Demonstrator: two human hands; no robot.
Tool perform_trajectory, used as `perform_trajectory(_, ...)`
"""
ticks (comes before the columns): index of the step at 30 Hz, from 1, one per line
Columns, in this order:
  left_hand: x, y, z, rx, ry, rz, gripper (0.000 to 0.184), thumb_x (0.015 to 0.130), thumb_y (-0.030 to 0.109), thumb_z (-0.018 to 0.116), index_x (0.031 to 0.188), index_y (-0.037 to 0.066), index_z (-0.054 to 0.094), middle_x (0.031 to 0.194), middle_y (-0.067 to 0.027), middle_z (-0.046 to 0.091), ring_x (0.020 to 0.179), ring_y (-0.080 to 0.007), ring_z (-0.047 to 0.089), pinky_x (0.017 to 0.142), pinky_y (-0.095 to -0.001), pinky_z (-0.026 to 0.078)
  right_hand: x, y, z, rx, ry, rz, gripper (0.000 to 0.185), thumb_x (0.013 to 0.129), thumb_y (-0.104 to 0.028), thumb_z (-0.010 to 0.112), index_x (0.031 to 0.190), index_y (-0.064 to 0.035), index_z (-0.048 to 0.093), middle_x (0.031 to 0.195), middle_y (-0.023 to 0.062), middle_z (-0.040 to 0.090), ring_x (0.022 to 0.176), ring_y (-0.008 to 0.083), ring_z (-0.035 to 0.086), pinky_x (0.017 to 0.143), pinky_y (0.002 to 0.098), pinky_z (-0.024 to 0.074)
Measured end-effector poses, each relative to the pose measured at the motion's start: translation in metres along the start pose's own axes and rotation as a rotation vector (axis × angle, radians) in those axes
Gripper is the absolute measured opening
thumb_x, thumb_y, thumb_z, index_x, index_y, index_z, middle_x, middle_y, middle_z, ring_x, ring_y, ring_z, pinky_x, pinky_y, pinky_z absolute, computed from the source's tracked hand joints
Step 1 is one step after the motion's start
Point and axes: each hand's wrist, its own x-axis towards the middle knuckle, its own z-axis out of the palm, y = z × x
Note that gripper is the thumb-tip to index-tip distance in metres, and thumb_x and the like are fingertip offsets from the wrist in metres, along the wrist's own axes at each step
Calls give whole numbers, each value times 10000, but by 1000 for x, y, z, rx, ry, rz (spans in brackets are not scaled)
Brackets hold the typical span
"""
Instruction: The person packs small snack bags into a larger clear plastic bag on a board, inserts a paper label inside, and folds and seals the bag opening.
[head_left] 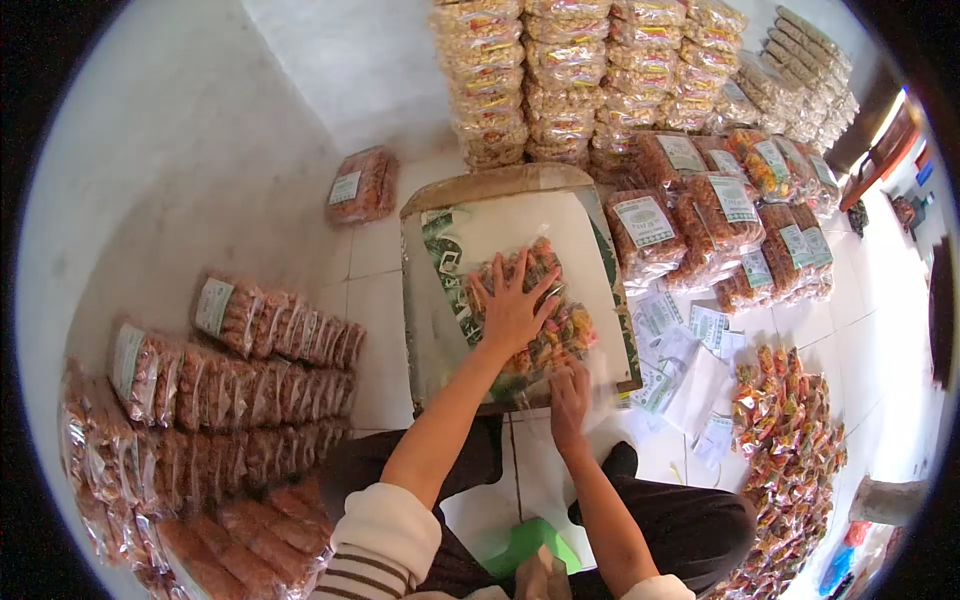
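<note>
Bag (574, 332) under left hand (515, 308)

I see a green object (537, 548) nearest; then the right hand (571, 396), fingers bunched at the bag's near end, grip unclear to me. The left, spread wide, lies over the bag on the carton (560, 222); stacked packs (568, 85) crowd beyond.

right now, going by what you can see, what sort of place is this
Probably a small snack-packing room or storeroom: tall stacks of bagged snacks stand around, loose printed slips lie on the tiled floor, and the left hand rests flat on a filled bag.
</note>
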Motion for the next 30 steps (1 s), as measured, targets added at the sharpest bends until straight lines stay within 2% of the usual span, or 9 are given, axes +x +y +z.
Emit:
perform_trajectory(8, 0, 1, 0, 12, 41, 37, 539, 807, 583, 415, 1307, 415, 302, 1426, -102, 162, 1272, -453, 124, 904, -716, 77, 19, -8, 9, -21, 62, -3, 354, 814, -28, 484, 1167, -24, 495, 1140, 157, 505, 1059, 318, 470, 890, 411, 366)
perform_trajectory(11, 1, 10, -11, 40, 45, 19, 549, 811, 546, 437, 1316, 376, 308, 1422, -102, 175, 1280, -429, 137, 916, -704, 85, -2, 0, 7, 95, 102, 69, 452, 748, -21, 588, 1189, -28, 487, 1232, 178, 436, 1049, 294, 457, 894, 374, 361)
perform_trajectory(13, 1, 19, -13, 63, 48, 11, 540, 822, 512, 443, 1321, 348, 314, 1420, -99, 183, 1288, -402, 148, 936, -687, 85, -10, -4, -1, 37, 149, 467, 654, 727, -65, 634, 1306, -32, 332, 1339, 204, 295, 1161, 324, 370, 971, 385, 291)
perform_trajectory(16, 4, 29, 0, 357, 116, 330, 476, 860, 420, 442, 1302, 259, 369, 1401, -72, 246, 1306, -299, 170, 979, -648, 64, 11, -8, -12, 59, 40, 417, 780, 738, -154, 649, 1354, -22, 188, 1379, 214, 191, 1239, 355, 260, 1020, 405, 214)
perform_trajectory(18, 3, 33, 2, -145, 74, 344, 408, 871, 348, 437, 1260, 224, 424, 1381, -24, 298, 1314, -226, 175, 1008, -612, 65, 16, 4, -10, 53, 6, 299, 782, 768, -181, 618, 1364, -19, 138, 1386, 219, 184, 1257, 359, 234, 1029, 424, 193)
perform_trajectory(23, 4, 37, -2, -195, 42, 470, 328, 844, 356, 467, 1142, 230, 517, 1273, 9, 416, 1277, -223, 245, 1005, -615, 72, 29, 7, -4, 39, -108, 291, 769, 802, -221, 576, 1361, 18, 105, 1395, 229, 165, 1284, 367, 189, 1039, 445, 171)
perform_trajectory(26, 3, 39, -2, -200, 24, 510, 304, 834, 380, 475, 1088, 229, 543, 1195, 6, 466, 1236, -217, 299, 1005, -610, 82, 48, -7, -2, 1040, 94, 764, 765, 778, -154, 585, 1351, 32, 113, 1387, 206, 193, 1270, 370, 192, 1026, 427, 184)
perform_trajectory(28, 5, 37, -2, -196, 32, 526, 300, 831, 394, 476, 1073, 229, 546, 1165, 1, 479, 1214, -214, 324, 1005, -607, 86, 35, 20, 13, -108, -18, 73, 678, 790, -52, 536, 1345, 32, 157, 1378, 232, 205, 1276, 370, 207, 1028, 441, 194)
perform_trajectory(30, 6, 37, 1, -196, 26, 528, 302, 836, 396, 469, 1072, 225, 547, 1174, 4, 477, 1203, -213, 337, 1003, -605, 90, 27, 19, 8, -78, -37, 142, 634, 799, -23, 501, 1343, 27, 178, 1373, 229, 217, 1271, 372, 217, 1025, 433, 204)
